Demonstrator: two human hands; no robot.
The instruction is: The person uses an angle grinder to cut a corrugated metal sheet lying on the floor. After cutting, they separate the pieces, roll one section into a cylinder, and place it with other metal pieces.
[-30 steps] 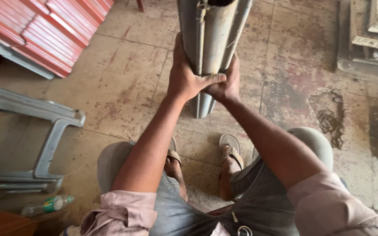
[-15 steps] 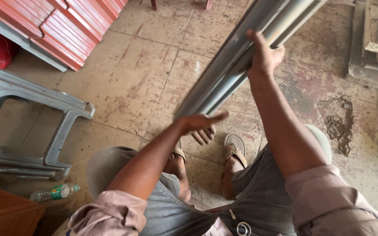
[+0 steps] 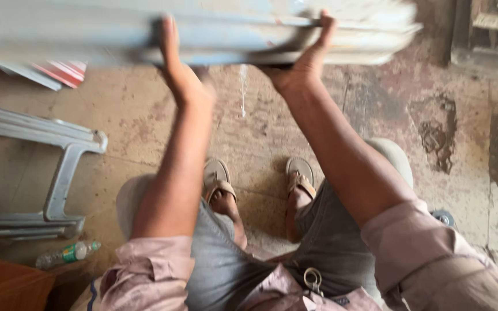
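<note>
Since half a sec ago we've swung the metal profile bundle (image 3: 203,34) from a slant to lying crosswise, left to right, along the far edge of the head view; it's blurred w/ motion. We're gripping it w/ both hands. Our left hand (image 3: 175,69) is reaching up, fingers curled over the bundle's face near its middle. Our right hand (image 3: 304,60) is clamping it further right, thumb under, fingers wrapped over the top. Both arms are stretching out over our knees. Near us, our feet in sandals (image 3: 220,181) are resting on the stained concrete floor (image 3: 376,115). At left we're seeing a grey plastic chair (image 3: 59,173) tipped over, w/ a plastic bottle (image 3: 67,253) lying near it.
</note>
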